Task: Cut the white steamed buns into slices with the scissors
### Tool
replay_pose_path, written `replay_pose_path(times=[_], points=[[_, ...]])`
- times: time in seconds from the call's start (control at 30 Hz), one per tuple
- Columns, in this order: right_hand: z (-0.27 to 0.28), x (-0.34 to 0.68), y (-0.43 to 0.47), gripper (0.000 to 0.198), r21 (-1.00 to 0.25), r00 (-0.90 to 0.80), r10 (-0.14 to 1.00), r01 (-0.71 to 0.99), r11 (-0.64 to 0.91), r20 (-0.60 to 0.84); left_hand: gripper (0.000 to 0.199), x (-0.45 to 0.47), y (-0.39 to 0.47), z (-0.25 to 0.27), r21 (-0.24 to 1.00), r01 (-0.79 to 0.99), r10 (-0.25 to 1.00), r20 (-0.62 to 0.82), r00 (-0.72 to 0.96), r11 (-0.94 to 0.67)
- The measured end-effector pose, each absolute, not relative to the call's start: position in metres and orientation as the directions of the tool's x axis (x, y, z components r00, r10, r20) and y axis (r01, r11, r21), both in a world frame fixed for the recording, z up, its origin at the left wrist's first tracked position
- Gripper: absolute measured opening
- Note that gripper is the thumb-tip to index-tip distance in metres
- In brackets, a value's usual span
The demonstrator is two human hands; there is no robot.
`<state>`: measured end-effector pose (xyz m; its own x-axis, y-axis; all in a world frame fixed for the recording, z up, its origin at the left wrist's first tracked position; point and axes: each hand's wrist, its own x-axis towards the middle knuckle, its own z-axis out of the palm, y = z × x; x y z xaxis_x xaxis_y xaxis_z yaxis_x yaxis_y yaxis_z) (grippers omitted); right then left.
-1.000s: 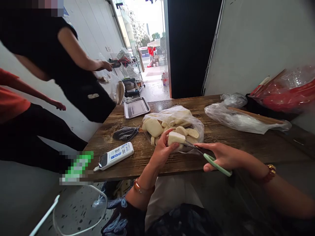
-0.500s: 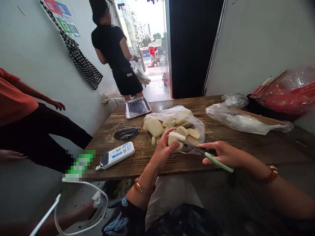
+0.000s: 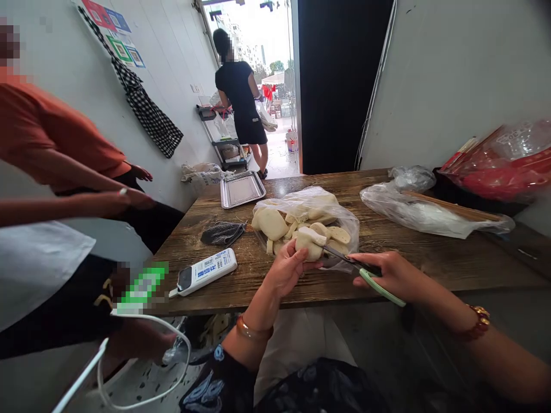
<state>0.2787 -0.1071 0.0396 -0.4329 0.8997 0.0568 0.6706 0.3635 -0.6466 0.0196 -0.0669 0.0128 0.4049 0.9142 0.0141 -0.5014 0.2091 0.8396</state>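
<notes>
My left hand (image 3: pixel 287 271) is closed around a pale bread bun (image 3: pixel 309 245), held up at the front of the plastic bag. Green-handled scissors (image 3: pixel 379 287) are in my right hand (image 3: pixel 394 272), their blades pointing left and meeting the bun's right edge. Whether the blades are parted is too small to tell. Behind the bun, a clear plastic bag (image 3: pixel 348 215) lies on the wooden table, with several similar pale buns (image 3: pixel 270 222) and cut pieces in it.
A metal tray (image 3: pixel 242 189), a dark cloth (image 3: pixel 222 232) and a white boxy device (image 3: pixel 209 271) occupy the table's left side. Plastic bags (image 3: pixel 422 209) with sticks lie at the right. One person (image 3: pixel 239 103) stands by the doorway; others stand at the left.
The bun has tipped in my left hand, and its cut flap shows differently. The person in black has moved farther off toward the doorway. At the left, another person has come into view.
</notes>
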Motion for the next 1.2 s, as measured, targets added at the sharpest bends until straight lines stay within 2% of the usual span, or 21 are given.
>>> replay_pose_path(times=[0.13, 0.33, 0.5, 0.8, 1.03, 1.2], points=[[0.047, 0.277, -0.111, 0.058, -0.655, -0.415, 0.910, 0.683, 0.324, 0.017, 0.053, 0.023, -0.069, 0.015, 0.837, -0.513, 0.936, 0.000, 0.351, 0.192], [0.052, 0.274, -0.115, 0.082, -0.736, -0.448, 0.890, 0.629, 0.252, -0.079, 0.052, 0.027, -0.071, 0.021, 0.855, -0.491, 0.943, 0.009, 0.333, 0.166], [0.049, 0.273, -0.113, 0.087, -0.774, -0.496, 0.859, 0.591, 0.229, -0.124, 0.051, 0.027, -0.071, 0.018, 0.866, -0.472, 0.942, 0.003, 0.336, 0.165], [0.047, 0.265, -0.104, 0.082, -0.719, -0.506, 0.860, 0.622, 0.310, -0.066, 0.041, 0.027, -0.074, 0.014, 0.919, -0.374, 0.938, 0.013, 0.346, 0.125], [0.025, 0.263, -0.106, 0.053, -0.702, -0.411, 0.909, 0.627, 0.338, 0.071, 0.044, 0.026, -0.072, 0.012, 0.906, -0.401, 0.940, 0.013, 0.340, 0.133], [0.019, 0.266, -0.109, 0.047, -0.691, -0.420, 0.905, 0.633, 0.350, 0.073, 0.044, 0.025, -0.072, 0.012, 0.891, -0.417, 0.931, -0.019, 0.363, 0.181]])
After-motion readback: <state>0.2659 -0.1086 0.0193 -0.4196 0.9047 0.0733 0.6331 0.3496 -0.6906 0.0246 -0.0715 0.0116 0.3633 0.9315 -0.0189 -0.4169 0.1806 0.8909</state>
